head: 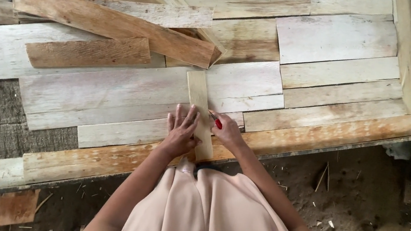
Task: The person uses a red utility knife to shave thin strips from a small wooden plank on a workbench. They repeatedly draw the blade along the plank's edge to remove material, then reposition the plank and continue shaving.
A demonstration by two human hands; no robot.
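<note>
**Hands on a narrow wooden strip at the edge of a plank bench**

No package, label or sign shows anywhere in the view; everything is bare wood, earth and cloth.

At the far left, a small brown offcut [14, 208] lies on the dirt floor below the bench. Above it, on the plank bench [338, 74], a loose pile of boards [119, 9] fans out, rough and reddish-brown on some faces, pale on others. Just in front of the pile lies a single short brown board [88, 52], apart from the hands.

In the middle, a narrow pale strip [198, 96] runs from near the tip of the pile down towards the person, across the bench planks and over the orange-stained front rail [330, 132]. It is light yellowish wood, straight-edged, smooth beside the weathered planks.

The left hand [181, 132] lies flat on the lower part of the strip, fingers spread and pointing away from the body, pressing rather than gripping. Just to its right, the right hand [227, 132] is closed around a red pencil [216, 121], whose tip sits at the right edge of the strip.

Below the hands hangs a pale pink garment [213, 217]. At the far right, wood scraps [322, 177] are scattered on the sandy floor.
</note>
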